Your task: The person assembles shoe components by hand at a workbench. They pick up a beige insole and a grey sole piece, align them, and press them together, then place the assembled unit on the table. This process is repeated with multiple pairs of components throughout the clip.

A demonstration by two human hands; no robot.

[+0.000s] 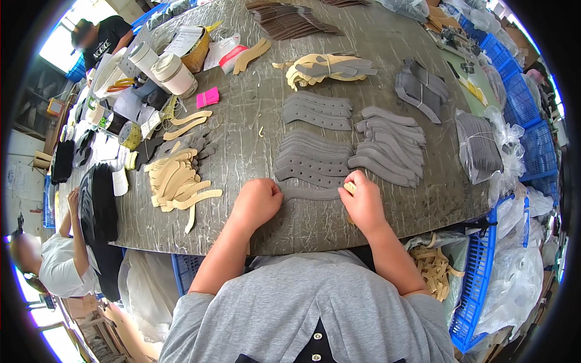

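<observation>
In front of me at the near side of the table lies a grey curved strip (311, 193). My left hand (257, 204) is closed at its left end, fingertips pinched together. At the strip's right end, my right hand (365, 202) is closed on a small cream-coloured piece (350, 188); most of that piece is hidden by the fingers. Just beyond the hands, grey curved strips with punched holes (315, 158) overlap in a row. To their right lies a fanned pile of plain grey strips (390, 145). Another short row of holed grey strips (318, 111) sits farther back.
Left of my hands is a heap of cream curved strips (175, 181). Tied bundles (330, 68) lie farther back, with a bagged grey stack (478, 145) at right. A blue crate (478, 284) stands below the table edge. A person (57, 260) works at left.
</observation>
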